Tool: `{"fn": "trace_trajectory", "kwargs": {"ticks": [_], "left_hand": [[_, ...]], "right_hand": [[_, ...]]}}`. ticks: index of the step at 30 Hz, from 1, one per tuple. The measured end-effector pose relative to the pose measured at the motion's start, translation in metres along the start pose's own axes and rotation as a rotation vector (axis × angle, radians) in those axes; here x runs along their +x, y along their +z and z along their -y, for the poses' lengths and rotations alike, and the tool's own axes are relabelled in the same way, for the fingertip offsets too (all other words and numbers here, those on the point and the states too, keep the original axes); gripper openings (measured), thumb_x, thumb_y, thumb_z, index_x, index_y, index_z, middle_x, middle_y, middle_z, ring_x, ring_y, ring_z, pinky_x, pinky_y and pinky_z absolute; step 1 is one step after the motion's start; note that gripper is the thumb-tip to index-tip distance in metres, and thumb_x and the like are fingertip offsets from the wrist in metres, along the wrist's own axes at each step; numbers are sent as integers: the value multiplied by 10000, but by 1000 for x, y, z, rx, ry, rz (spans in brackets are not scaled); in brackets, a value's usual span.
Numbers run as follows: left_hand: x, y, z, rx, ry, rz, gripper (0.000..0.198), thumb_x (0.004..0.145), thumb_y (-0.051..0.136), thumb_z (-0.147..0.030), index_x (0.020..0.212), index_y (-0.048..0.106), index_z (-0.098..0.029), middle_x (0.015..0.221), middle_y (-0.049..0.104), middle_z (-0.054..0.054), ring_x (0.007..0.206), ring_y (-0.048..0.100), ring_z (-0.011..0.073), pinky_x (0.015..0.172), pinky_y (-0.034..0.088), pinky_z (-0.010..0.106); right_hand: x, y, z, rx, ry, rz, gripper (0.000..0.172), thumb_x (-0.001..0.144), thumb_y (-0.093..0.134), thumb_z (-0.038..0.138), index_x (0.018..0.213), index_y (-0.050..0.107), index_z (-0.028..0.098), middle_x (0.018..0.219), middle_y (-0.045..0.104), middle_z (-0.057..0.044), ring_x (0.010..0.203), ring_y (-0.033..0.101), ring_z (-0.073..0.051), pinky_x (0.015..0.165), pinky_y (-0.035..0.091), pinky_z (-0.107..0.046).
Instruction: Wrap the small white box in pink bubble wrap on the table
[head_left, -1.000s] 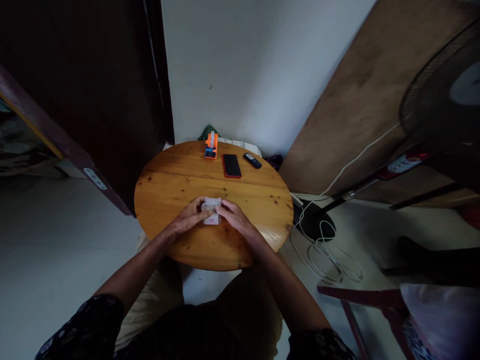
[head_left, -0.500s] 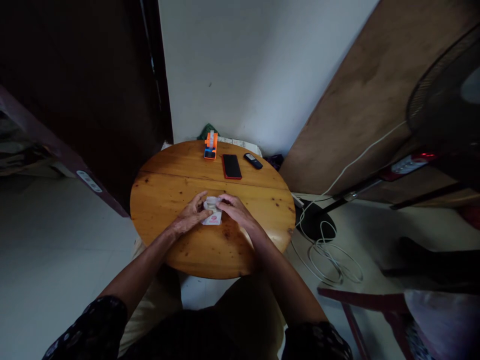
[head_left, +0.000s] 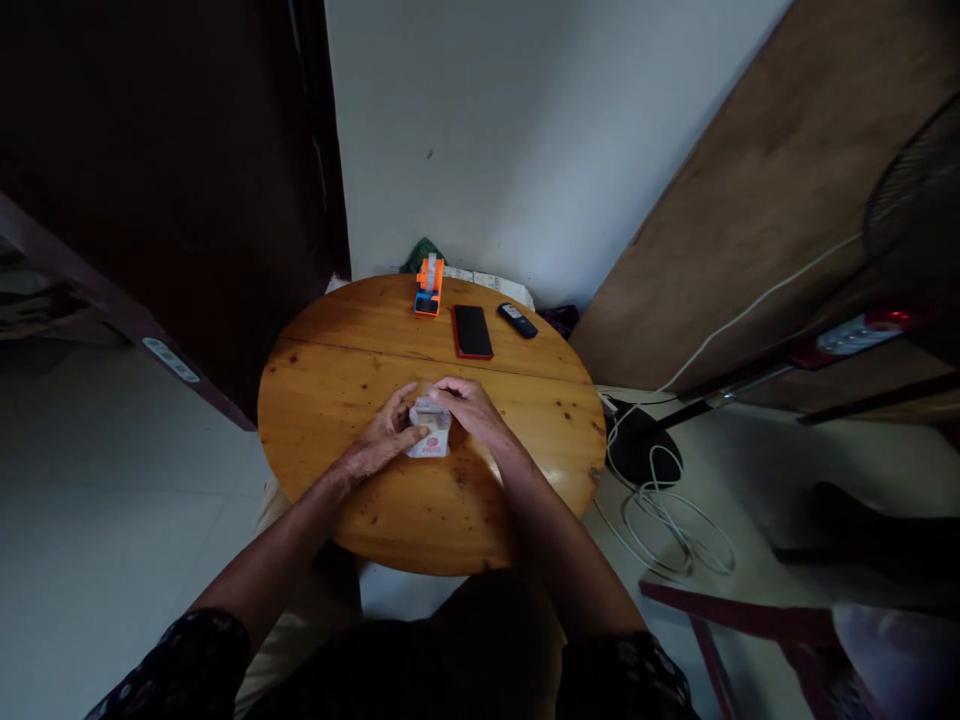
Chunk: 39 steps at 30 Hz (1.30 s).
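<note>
A small white box (head_left: 430,445) with a pink print on its front is held over the middle of the round wooden table. My left hand (head_left: 386,433) grips it from the left, its thumb lying across the front. At the upper edge, my right hand (head_left: 469,405) has its fingers closed on the box's raised top flap. What lies inside the box is too small and shaded to make out.
Toward the table's (head_left: 337,370) far edge are an orange-and-blue tape dispenser (head_left: 428,288), a red-edged black phone (head_left: 472,332) and a dark remote-like handset (head_left: 517,320). A standing fan (head_left: 847,335) and a coiled white cable (head_left: 675,520) are on the right, near a dark red chair (head_left: 750,612).
The right fingers have shifted toward the middle of the box's top, and the flap stands differently. My left hand keeps its hold. The whole view has shifted slightly.
</note>
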<state>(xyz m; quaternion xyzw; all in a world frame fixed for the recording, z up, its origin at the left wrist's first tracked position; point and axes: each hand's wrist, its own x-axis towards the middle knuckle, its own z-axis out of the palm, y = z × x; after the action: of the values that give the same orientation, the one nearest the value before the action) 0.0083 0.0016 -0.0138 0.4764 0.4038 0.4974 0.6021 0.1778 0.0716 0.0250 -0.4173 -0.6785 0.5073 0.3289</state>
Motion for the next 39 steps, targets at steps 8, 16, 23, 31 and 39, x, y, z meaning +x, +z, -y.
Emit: {"fn": "trace_trajectory", "kwargs": {"ticks": [8,16,23,31,39], "left_hand": [[2,-1,1,-39,34,-18,965,706,841,-415,1501,333,-208,1298,631,140,1163,619,261,957,517,376],[4,0,1,-49,36,-35,948,699,844,-420,1482,352,-212,1230,655,117,1097,638,227,919,518,332],[5,-1,5,-54,43,-43,963,688,845,-433,1477,341,-211,1292,621,139,1106,633,235,912,529,349],[7,-1,12,-79,79,-56,1066,671,863,-407,1527,253,-230,1348,572,156,1158,618,251,979,505,390],[7,1,8,-56,63,-64,1079,647,869,-406,1512,254,-206,1268,599,141,1079,635,228,934,512,363]], "right_hand": [[0,7,-6,87,-41,-76,244,786,626,436,771,633,192,709,596,16,669,523,-135,617,398,-244],[-2,5,-12,59,-49,-103,276,776,643,466,847,666,199,733,605,18,697,542,-145,660,413,-267],[5,17,-16,138,31,-88,265,696,703,431,791,641,192,683,591,33,647,527,-126,622,399,-258],[6,19,-17,265,5,-116,415,700,724,362,1082,618,237,717,564,52,639,547,-128,614,442,-266],[10,25,-20,369,-152,-188,362,709,695,276,1061,617,239,781,599,45,679,544,-112,673,462,-268]]}}
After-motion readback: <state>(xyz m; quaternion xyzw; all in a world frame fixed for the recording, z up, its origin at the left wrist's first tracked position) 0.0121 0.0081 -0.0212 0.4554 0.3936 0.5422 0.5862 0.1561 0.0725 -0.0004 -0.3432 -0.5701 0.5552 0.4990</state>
